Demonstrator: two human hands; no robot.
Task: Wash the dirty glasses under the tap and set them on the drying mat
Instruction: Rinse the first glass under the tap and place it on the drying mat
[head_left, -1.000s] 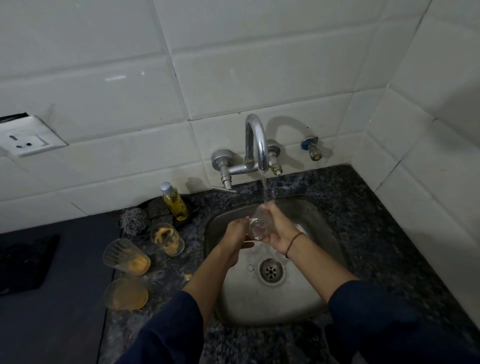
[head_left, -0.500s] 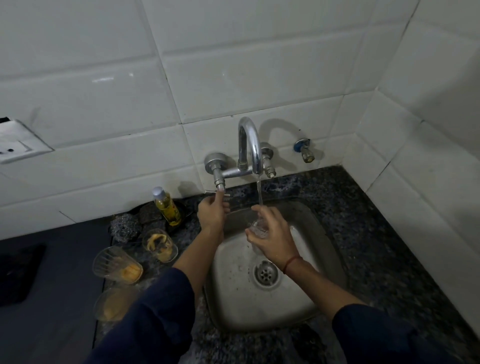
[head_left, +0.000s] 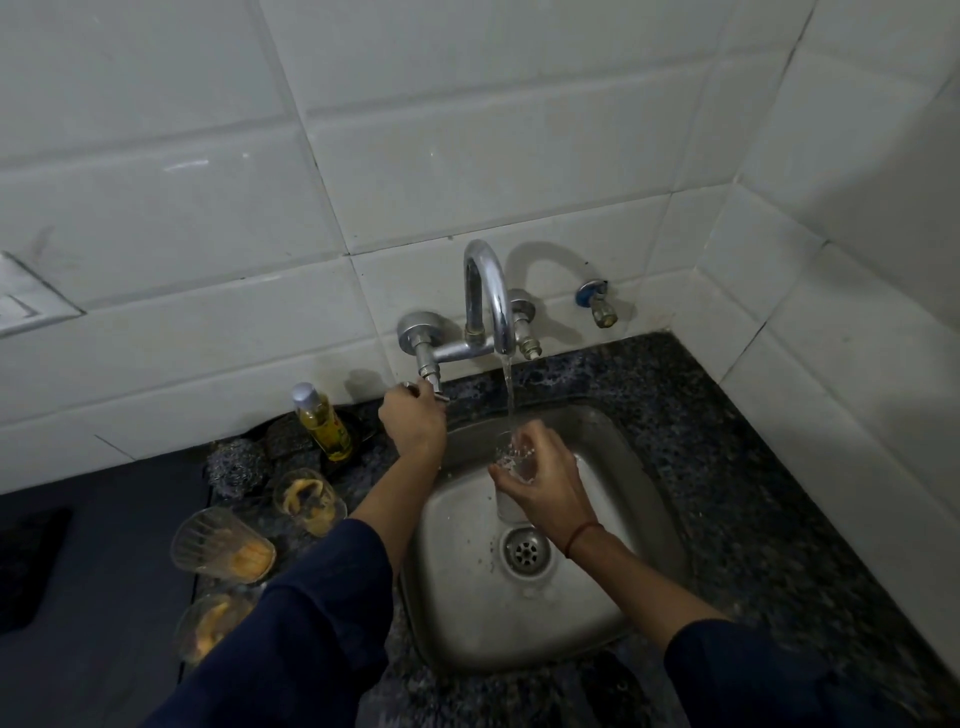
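The right hand (head_left: 540, 480) holds a small clear glass (head_left: 514, 457) over the steel sink (head_left: 613, 597), right under the stream of water (head_left: 508, 389) falling from the tap (head_left: 488, 291). Its fingers (head_left: 530, 434) curl around the far side of the glass while the thumb presses on the near side, so the glass sits cupped in the hand, mouth upward and slightly tilted, with water splashing inside it. A thin red thread circles that wrist.

The left hand (head_left: 413, 423) is up at the tap's left valve, its fingers closed around the small metal handle (head_left: 434, 389) beneath the chrome body.

The tap is a curved, polished gooseneck fixed to glossy white wall tiles (head_left: 467, 156). The sink is a square basin with rounded corners, dull brushed metal, with a round perforated drain (head_left: 525, 551) near its middle. The table (head_left: 753, 467) around it is dark speckled stone.

Left of the sink stand three dirty glasses: a ribbed one (head_left: 223, 545) with orange residue at its bottom, a smaller one (head_left: 309, 500) behind it smeared yellow, and a third (head_left: 210, 626) nearest, partly hidden by the dark blue sleeve (head_left: 311, 623). Behind them are a wiry steel scrubber (head_left: 236, 465) and a small bottle of yellow liquid (head_left: 322, 421) with a pale cap, leaning against the wall.
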